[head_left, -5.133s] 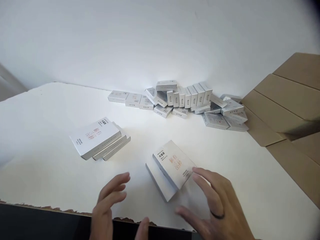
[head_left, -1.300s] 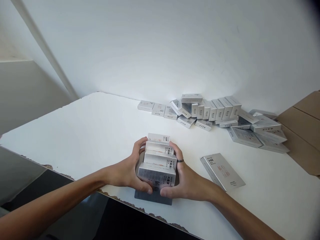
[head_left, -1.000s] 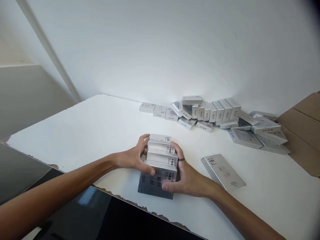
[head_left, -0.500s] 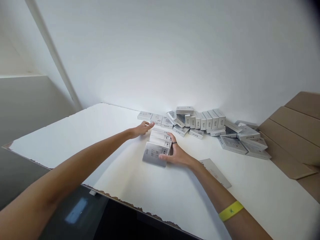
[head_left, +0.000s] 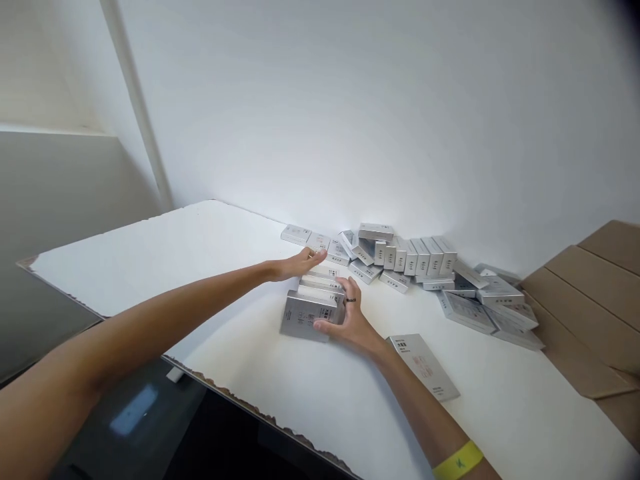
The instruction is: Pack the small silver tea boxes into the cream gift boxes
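Note:
Several silver boxes (head_left: pixel 304 316) with dark print stand on edge in a short row, one behind another. My right hand (head_left: pixel 351 315) grips the right end of this row, thumb on the front box's face and fingers curled round the far side. At the row's back, my left hand (head_left: pixel 300 263) is open with its fingers stretched out, just over or against the rearmost box; contact is hard to make out. Beyond it, flat silver boxes (head_left: pixel 296 233) lie in a line. A single flat box (head_left: pixel 424 365) rests beside my right forearm.
Along the wall, a row of upright silver boxes (head_left: pixel 423 257) stands among tilted and flat ones. More boxes (head_left: pixel 467 312) are heaped at the right, against an open cardboard carton (head_left: pixel 575 313). The white table's chipped front edge (head_left: pixel 240 400) runs below my arms.
My left hand has moved slightly right, closer to the back of the row. My right hand keeps its grip on the boxes. The camera view has shifted a little.

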Demonstrator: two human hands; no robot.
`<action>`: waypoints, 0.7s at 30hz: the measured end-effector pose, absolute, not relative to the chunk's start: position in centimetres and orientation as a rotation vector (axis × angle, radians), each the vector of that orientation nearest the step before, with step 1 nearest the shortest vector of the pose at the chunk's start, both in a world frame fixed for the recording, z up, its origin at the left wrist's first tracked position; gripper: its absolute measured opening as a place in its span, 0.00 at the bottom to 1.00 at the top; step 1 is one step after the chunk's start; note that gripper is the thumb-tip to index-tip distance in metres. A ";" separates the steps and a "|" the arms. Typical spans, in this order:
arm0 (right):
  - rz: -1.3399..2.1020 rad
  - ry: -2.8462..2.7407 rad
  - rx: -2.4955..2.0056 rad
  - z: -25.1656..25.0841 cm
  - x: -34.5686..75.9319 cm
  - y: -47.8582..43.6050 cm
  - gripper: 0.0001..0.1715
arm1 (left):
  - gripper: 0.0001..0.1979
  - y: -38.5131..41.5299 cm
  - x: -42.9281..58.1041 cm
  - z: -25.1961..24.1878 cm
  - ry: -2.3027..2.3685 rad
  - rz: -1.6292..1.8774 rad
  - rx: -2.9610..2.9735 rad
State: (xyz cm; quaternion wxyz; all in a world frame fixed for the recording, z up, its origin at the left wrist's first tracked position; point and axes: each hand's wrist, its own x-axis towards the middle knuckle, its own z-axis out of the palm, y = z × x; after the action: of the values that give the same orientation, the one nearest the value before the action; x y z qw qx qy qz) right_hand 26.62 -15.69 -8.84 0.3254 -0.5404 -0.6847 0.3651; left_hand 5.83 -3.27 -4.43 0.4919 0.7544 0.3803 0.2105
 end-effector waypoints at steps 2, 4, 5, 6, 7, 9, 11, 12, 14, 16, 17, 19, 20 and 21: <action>0.916 -1.809 -1.435 -8.8 26.4 -16.1 0.60 | 0.34 -5.1 5.4 -4.0 0.889 0.581 1.862; 0.871 -1.828 -1.442 -8.8 26.2 -16.8 0.56 | 0.36 -7.0 5.1 -3.7 0.826 0.634 1.908; 0.839 -1.849 -1.439 -8.8 26.1 -17.2 0.54 | 0.37 -7.9 4.9 -3.6 0.788 0.646 1.930; 0.794 -1.881 -1.427 -8.8 26.0 -17.7 0.54 | 0.38 -8.7 4.6 -3.7 0.750 0.647 1.949; 0.741 -1.920 -1.409 -8.8 26.0 -18.2 0.56 | 0.40 -9.6 4.1 -3.8 0.712 0.640 1.963; 0.653 -1.992 -1.367 -8.7 26.0 -19.3 0.64 | 0.48 -11.0 3.0 -4.3 0.652 0.639 1.974; 0.631 -2.019 -1.350 -8.3 26.3 -20.0 0.74 | 0.59 -12.0 1.6 -5.0 0.608 0.642 1.995; 0.655 -2.012 -1.357 -8.1 26.5 -20.1 0.77 | 0.65 -12.3 1.0 -5.4 0.605 0.636 2.024; 0.739 -1.987 -1.405 -7.5 27.0 -19.7 0.83 | 0.72 -12.8 0.1 -6.2 0.637 0.596 2.092; 0.882 -1.959 -1.462 -7.0 27.4 -18.8 0.88 | 0.76 -12.8 0.1 -6.9 0.676 0.555 2.107; 0.971 -1.952 -1.466 -6.8 27.5 -18.3 0.90 | 0.76 -12.7 0.4 -7.2 0.681 0.551 2.078; 1.098 -1.958 -1.419 -6.6 27.5 -17.3 0.92 | 0.76 -12.4 1.4 -7.5 0.672 0.542 1.992; 1.121 -1.971 -1.389 -6.6 27.5 -17.0 0.92 | 0.75 -12.2 2.0 -7.5 0.669 0.534 1.955; 1.119 -1.983 -1.369 -6.6 27.4 -16.8 0.91 | 0.73 -12.0 2.5 -7.5 0.669 0.527 1.928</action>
State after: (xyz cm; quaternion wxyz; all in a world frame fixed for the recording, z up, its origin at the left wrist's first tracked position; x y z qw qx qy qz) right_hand 27.41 -16.76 -6.63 0.2400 -0.5002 -0.7246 0.4088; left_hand 2.49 -12.04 -7.54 0.4943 0.7952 0.2758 0.2174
